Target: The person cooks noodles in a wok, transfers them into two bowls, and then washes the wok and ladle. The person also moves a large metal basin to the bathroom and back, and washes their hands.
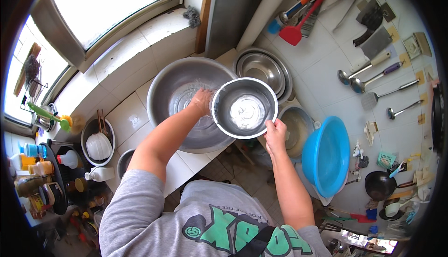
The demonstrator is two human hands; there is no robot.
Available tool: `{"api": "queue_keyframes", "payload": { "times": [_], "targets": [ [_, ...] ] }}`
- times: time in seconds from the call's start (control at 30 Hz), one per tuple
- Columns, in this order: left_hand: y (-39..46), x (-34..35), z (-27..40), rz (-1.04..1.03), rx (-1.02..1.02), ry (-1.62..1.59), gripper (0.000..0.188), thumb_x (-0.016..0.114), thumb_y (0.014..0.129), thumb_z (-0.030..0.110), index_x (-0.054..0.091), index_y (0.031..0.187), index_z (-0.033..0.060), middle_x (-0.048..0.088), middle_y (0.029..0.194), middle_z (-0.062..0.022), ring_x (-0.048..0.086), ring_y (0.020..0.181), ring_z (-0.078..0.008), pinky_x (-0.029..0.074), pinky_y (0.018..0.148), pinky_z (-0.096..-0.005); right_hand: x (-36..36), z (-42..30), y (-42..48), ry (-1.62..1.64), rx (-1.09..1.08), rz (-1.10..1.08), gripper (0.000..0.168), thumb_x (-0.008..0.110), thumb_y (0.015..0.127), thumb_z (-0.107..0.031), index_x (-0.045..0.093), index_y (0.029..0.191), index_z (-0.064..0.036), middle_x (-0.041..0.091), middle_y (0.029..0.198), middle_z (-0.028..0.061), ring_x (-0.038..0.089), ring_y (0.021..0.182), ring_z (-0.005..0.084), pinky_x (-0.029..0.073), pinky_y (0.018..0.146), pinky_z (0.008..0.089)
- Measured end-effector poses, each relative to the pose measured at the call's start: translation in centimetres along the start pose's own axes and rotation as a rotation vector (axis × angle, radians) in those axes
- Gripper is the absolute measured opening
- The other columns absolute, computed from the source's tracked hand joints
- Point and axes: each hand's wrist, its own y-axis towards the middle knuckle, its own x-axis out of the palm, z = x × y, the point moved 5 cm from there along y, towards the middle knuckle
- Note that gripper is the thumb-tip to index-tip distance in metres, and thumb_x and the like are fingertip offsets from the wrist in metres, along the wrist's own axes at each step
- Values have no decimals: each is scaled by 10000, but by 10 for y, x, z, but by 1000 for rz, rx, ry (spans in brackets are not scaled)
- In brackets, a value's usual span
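Note:
My right hand (pixel 275 132) grips the near right rim of a round metal bowl (pixel 245 108), with the fingers under its edge. The bowl is tilted over the right side of a large, wide metal basin (pixel 161 117), and its shiny inside looks wet. My left hand (pixel 202 101) is over the basin, close against the bowl's left rim. Water runs and splashes around it, and its fingers are blurred. Rippled water (pixel 185 97) lies in the basin.
Nested metal bowls (pixel 260 68) stand behind on the right, near a metal pot (pixel 295 127) of cloudy liquid. A blue plastic basin (pixel 330 155) leans at the right. On the tiled counter (pixel 131 117) to the left are a pot with a white bowl (pixel 99 146) and a white bottle (pixel 100 174).

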Motion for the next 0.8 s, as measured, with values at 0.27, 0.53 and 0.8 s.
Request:
{"api": "queue_keyframes", "payload": {
  "times": [0.27,0.53,0.8],
  "targets": [
    [4,39,-35,241,-178,-198,402,672,813,322,692,1159,118,662,1210,-140,607,1165,-297,482,952,-418,22,8,28,-483,-353,80,300,596,864,-109,449,625,-5,452,518,26,416,483,105,349,469,324],
    [-37,25,-64,37,-610,-1905,318,575,934,253,596,1184,59,690,1019,-138,668,913,-305,565,751,-425,52,37,31,198,-27,-28,123,595,924,-108,597,809,-65,568,670,-18,477,506,62,361,457,229],
    [-93,-57,-60,118,-524,-1554,328,473,891,51,477,1159,-138,647,967,-271,724,751,-360,645,628,-407,112,86,28,695,318,-327,400,481,1023,-468,554,824,-128,493,686,-13,468,663,134,398,617,298]
  ]
}}
